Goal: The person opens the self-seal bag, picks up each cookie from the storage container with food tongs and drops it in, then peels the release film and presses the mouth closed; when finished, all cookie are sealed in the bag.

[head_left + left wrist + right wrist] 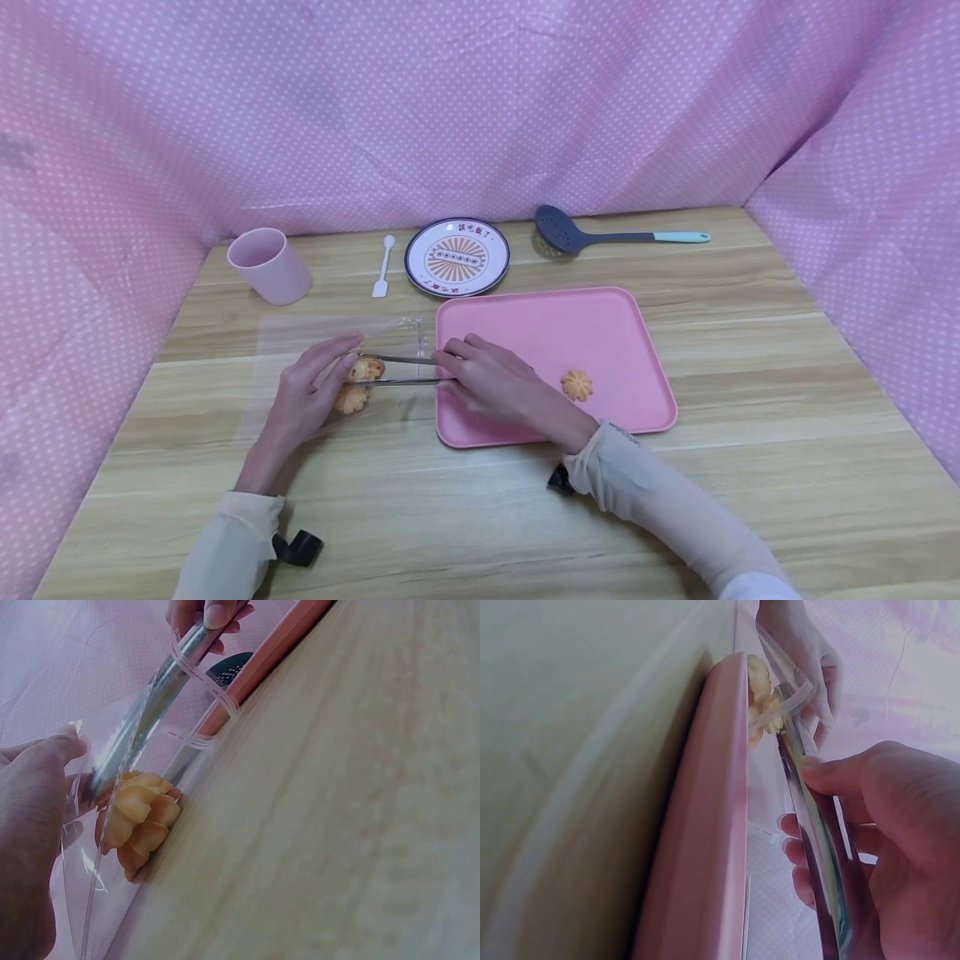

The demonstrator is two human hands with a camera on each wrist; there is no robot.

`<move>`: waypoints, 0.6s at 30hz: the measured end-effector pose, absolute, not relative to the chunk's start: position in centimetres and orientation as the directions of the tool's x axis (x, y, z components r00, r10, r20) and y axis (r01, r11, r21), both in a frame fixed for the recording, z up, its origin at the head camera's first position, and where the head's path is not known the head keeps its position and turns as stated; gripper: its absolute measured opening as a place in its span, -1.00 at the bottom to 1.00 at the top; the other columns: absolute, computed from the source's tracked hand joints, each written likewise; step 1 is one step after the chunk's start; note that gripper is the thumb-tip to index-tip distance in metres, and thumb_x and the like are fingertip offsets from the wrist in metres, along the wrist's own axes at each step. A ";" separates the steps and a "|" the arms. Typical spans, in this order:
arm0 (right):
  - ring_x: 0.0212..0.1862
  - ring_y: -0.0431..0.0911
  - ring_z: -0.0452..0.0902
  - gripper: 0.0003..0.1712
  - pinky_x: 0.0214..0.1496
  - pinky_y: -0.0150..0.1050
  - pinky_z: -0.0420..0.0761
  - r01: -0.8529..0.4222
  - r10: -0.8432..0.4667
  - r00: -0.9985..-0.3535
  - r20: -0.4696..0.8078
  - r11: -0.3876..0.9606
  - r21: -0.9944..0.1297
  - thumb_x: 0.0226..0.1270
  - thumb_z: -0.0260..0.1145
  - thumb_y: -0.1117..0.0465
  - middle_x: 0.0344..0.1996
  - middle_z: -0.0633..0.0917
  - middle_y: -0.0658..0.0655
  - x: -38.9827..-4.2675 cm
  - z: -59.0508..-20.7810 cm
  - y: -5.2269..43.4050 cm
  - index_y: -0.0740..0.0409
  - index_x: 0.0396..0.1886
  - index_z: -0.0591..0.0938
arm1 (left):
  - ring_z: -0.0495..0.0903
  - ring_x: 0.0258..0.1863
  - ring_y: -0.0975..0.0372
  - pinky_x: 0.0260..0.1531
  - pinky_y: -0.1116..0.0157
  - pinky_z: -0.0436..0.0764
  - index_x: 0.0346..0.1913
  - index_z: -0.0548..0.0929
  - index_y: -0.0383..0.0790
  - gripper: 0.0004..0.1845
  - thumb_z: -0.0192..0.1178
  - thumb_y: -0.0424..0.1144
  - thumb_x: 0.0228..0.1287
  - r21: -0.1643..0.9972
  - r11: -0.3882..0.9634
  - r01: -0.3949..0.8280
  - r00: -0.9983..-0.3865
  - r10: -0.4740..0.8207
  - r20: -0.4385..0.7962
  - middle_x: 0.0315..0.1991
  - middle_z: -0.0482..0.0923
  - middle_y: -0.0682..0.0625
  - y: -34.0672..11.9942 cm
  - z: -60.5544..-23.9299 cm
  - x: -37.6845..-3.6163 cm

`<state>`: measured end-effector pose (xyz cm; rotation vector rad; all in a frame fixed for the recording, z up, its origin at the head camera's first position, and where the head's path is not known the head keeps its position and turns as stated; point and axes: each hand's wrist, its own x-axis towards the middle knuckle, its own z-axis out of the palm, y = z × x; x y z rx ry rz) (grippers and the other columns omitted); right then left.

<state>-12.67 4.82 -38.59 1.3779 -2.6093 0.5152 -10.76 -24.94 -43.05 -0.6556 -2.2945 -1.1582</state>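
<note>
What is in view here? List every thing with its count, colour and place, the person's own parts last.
cookies: three, golden; two in the bag, one on the tray
bag: one, clear, flat on the table left of the tray
tongs: one, metal, tips inside the bag at a cookie
tray: one, pink, centre of the table
plate: one, white with dark rim and orange pattern, behind the tray
cup: one, pink, far left
spoon: one, white, between cup and plate
skimmer: one, dark head, teal handle, far right
table: one, light wood
backdrop: pink, dotted, on three sides
left hand: holds the bag
right hand: grips the tongs
</note>
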 end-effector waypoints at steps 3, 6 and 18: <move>-0.11 -0.01 0.57 -0.72 -0.06 -0.21 0.66 -0.819 -0.773 -0.574 0.270 0.529 -0.225 0.47 0.38 0.21 -0.09 0.69 0.12 -12.7 -38.5 4.5 0.22 0.08 0.70 | 0.62 0.16 0.01 0.27 0.46 0.45 0.14 0.72 -0.39 -0.53 0.28 -0.74 0.17 0.593 0.522 0.614 -0.763 0.200 0.614 0.12 0.67 -0.32 -25.0 -43.1 -10.8; -0.11 -0.01 0.57 -0.75 -0.08 -0.20 0.67 -0.816 -0.774 -0.577 0.261 0.530 -0.230 0.48 0.37 0.21 -0.10 0.69 0.11 -12.6 -38.5 4.3 0.22 0.05 0.70 | 0.62 0.17 -0.01 0.27 0.47 0.45 0.14 0.72 -0.39 -0.53 0.28 -0.74 0.17 0.592 0.522 0.614 -0.763 0.200 0.615 0.13 0.67 -0.30 -25.0 -43.2 -10.9; -0.09 -0.01 0.57 -0.68 -0.04 -0.19 0.66 -0.798 -0.753 -0.600 0.272 0.536 -0.275 0.46 0.40 0.21 -0.08 0.69 0.11 -12.5 -38.7 5.3 0.20 0.13 0.69 | 0.61 0.16 -0.06 0.27 0.46 0.45 0.15 0.72 -0.37 -0.53 0.28 -0.73 0.19 0.595 0.527 0.607 -0.768 0.197 0.609 0.14 0.69 -0.23 -25.0 -43.2 -10.7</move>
